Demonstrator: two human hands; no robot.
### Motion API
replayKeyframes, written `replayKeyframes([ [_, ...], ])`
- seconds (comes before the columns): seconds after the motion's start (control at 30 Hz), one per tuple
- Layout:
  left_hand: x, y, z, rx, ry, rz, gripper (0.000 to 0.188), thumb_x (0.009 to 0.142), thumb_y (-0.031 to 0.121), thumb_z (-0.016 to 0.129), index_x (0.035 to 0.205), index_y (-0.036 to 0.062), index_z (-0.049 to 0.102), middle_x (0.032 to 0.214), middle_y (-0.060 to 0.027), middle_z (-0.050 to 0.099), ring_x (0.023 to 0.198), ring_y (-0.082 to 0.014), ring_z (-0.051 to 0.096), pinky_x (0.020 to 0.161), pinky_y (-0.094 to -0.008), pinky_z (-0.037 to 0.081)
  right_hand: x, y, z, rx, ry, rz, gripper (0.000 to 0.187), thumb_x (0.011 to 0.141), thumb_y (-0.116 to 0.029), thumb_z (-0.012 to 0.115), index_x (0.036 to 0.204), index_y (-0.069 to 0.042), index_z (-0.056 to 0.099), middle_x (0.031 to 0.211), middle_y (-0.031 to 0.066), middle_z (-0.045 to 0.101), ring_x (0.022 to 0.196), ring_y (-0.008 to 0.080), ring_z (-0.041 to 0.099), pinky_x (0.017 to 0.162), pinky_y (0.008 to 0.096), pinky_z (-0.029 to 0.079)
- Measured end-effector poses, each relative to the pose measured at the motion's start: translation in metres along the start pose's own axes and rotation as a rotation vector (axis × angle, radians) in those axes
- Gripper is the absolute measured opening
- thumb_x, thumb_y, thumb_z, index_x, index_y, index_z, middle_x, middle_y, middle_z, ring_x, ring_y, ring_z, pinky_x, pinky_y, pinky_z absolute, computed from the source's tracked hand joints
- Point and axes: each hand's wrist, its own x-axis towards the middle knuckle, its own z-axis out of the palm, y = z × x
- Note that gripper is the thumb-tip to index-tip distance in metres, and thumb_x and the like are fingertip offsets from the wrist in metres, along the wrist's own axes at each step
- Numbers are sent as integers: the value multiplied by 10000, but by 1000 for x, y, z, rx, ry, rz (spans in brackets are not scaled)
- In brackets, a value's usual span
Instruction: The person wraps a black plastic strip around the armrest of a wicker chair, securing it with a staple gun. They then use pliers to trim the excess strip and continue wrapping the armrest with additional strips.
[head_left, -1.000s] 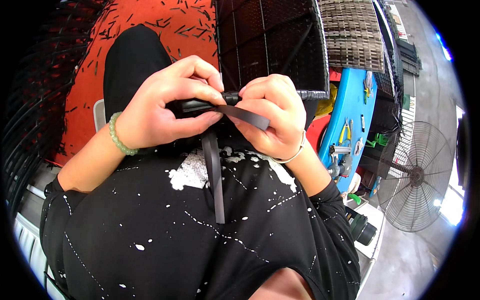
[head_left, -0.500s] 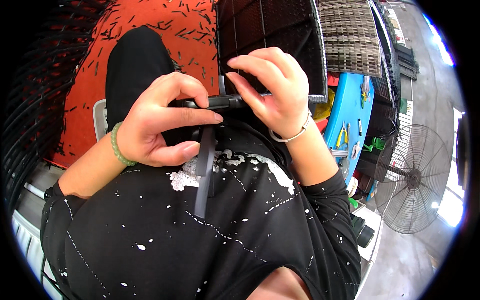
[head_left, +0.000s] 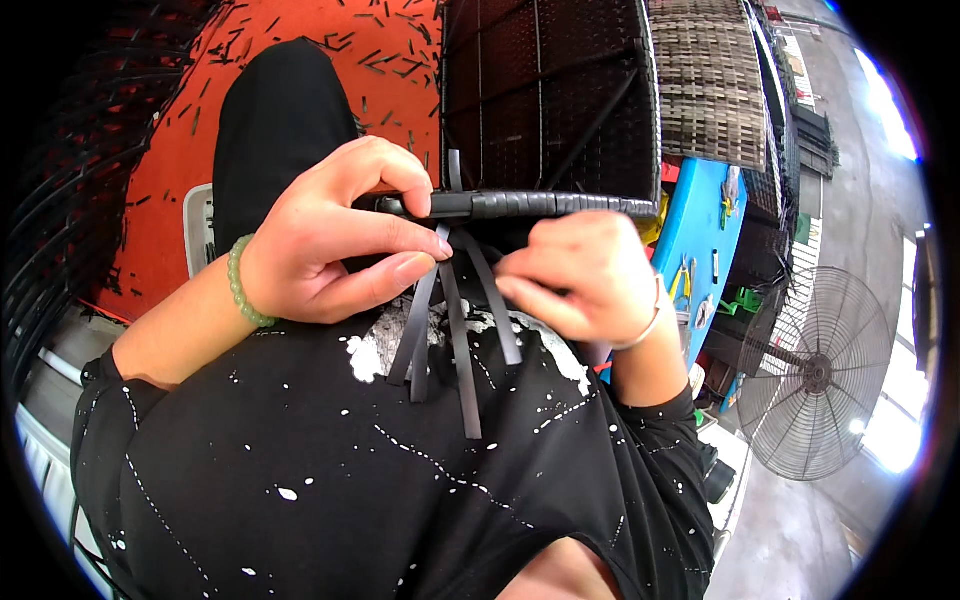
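Observation:
A panel edge wrapped in black strip (head_left: 530, 205) lies across in front of me. My left hand (head_left: 350, 235) is at its left end, closed: a finger rests on the wrapped edge while thumb and forefinger pinch the flat black plastic strips (head_left: 462, 340) just below it. Several strip tails hang down over my shirt, and one short end sticks up above the edge. My right hand (head_left: 590, 275), slightly blurred, is closed with curled fingers below the edge, beside the rightmost strip (head_left: 492, 295). Whether it grips that strip is hidden.
The dark woven panel (head_left: 550, 90) stretches away beyond the edge. Cut strip bits litter the red surface (head_left: 270, 100) at left. At right are a blue table (head_left: 710, 215) with pliers (head_left: 683, 285), a beige woven piece (head_left: 705, 80) and a large fan (head_left: 815, 375).
My right hand has come down from above the wrapped edge to below it, its fingers closing. The strip tails have spread apart. My left hand stays nearly in place.

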Motion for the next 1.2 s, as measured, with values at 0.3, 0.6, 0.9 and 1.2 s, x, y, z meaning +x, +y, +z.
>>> replayKeyframes([
  [0.3,5,7,-2,53,-38,8,187,814,96,658,936,12,772,1042,-106,541,987,-287,571,880,-407,495,27,11,15,-225,407,-97,433,726,50,730,1139,-80,734,934,62,661,753,242,635,655,329,520],
  [0.6,4,7,0,75,17,50,188,785,78,683,938,19,774,1072,-99,559,982,-286,587,868,-402,496,55,41,11,-291,489,-24,315,758,17,726,1053,-88,760,976,73,713,830,227,686,717,312,540],
  [0.9,2,2,-1,69,26,77,175,771,96,700,918,45,780,1081,-82,568,980,-281,587,861,-402,493,41,17,13,866,274,467,102,868,-1,706,958,23,748,890,43,736,864,93,683,774,232,541],
  [1.2,0,2,-1,66,27,53,198,753,106,701,923,44,781,1086,-82,569,995,-279,584,874,-400,493,41,31,13,704,225,362,93,844,-32,736,920,17,755,937,78,718,879,146,668,817,287,518],
])
